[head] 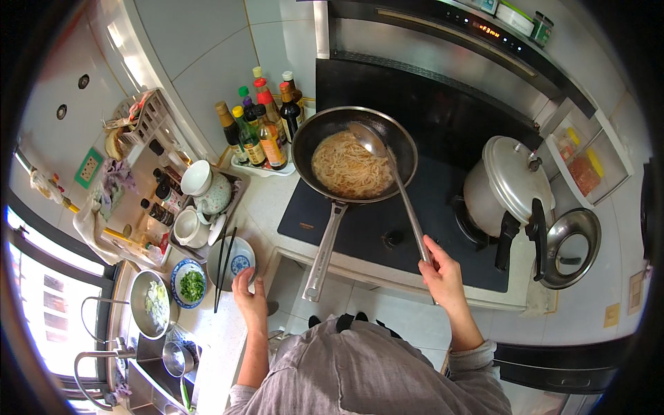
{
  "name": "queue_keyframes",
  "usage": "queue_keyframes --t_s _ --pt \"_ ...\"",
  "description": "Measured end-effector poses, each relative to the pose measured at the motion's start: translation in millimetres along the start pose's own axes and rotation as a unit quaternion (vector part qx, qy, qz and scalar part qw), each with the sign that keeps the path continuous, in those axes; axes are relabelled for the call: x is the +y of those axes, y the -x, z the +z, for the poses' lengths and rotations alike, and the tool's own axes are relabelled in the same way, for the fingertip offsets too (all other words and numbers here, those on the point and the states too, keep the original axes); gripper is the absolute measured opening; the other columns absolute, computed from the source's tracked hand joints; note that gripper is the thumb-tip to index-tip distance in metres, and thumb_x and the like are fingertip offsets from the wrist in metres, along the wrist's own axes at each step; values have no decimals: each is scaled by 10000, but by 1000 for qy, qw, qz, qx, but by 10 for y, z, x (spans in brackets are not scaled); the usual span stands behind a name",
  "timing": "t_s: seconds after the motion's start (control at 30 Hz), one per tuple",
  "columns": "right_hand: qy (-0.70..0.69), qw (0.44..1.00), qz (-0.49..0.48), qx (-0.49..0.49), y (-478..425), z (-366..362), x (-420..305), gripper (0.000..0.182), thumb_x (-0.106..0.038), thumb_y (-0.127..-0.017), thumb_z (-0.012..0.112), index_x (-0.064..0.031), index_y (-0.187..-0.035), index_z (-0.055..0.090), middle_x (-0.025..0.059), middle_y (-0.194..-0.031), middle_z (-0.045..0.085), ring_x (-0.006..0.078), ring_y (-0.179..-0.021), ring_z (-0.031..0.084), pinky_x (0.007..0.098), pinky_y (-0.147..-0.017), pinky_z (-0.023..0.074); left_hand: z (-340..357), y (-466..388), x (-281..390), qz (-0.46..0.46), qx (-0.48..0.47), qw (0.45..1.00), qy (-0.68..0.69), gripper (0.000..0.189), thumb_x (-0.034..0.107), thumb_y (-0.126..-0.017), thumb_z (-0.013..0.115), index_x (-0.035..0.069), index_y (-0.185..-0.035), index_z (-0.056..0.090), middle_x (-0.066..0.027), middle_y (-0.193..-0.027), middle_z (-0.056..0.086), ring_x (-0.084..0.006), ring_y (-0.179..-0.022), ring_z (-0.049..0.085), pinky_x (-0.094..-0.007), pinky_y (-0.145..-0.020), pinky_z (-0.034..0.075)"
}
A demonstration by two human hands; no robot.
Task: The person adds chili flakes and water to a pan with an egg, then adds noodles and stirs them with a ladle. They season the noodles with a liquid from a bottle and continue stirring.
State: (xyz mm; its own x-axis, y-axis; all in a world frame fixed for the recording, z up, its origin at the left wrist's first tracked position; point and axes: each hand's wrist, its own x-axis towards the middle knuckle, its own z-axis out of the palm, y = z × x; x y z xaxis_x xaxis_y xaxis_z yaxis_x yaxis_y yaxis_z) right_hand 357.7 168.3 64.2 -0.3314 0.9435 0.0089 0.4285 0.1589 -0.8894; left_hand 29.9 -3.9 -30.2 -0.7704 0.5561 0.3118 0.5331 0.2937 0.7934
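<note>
My right hand (442, 277) grips the handle of a steel ladle (407, 207). The ladle's bowl rests among noodles in brownish broth (348, 168), inside a dark wok (306, 137) on the cooktop. The wok's long steel handle (326, 254) points toward me, untouched. At the left counter, my left hand (250, 298) is at the near right rim of a bowl with a blue pattern (244, 249). Its fingers are a little apart and hold nothing that I can see; whether they touch the rim is unclear. Black chopsticks (224, 275) lie across that bowl.
A pressure cooker (506, 181) stands on the right burner, beside a steel lid (591, 259). Several sauce bottles (254, 145) crowd a tray left of the wok. Chopped greens fill a small bowl (176, 298); a metal bowl (140, 319) sits near the sink (150, 384).
</note>
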Motion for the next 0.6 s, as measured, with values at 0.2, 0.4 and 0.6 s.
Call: queue_keyframes --t_s 0.2,0.4,0.6 --pt "-18 999 6 33 -56 -100 56 486 -21 -805 547 -4 -1281 453 39 -706 571 75 -549 506 221 -506 423 -45 6 -73 -19 16 1000 -3 236 0 -752 609 19 -987 595 -129 -1041 579 -287 -992 533 -351 -866 416" --pt "-134 989 53 26 -141 -99 72 512 53 -803 519 2 -1303 422 44 -700 548 73 -473 475 207 -423 386 38 40 -122 -9 -8 1000 -10 236 4 -750 602 25 -985 599 -133 -1037 586 -298 -1000 533 -369 -874 414" --pt "-185 978 89 47 -216 -124 66 494 47 -811 516 15 -1295 426 58 -707 552 83 -461 485 219 -401 385 92 18 -50 -15 -22 1000 0 240 4 -752 600 28 -991 603 -143 -1051 580 -301 -1016 531 -371 -888 409"
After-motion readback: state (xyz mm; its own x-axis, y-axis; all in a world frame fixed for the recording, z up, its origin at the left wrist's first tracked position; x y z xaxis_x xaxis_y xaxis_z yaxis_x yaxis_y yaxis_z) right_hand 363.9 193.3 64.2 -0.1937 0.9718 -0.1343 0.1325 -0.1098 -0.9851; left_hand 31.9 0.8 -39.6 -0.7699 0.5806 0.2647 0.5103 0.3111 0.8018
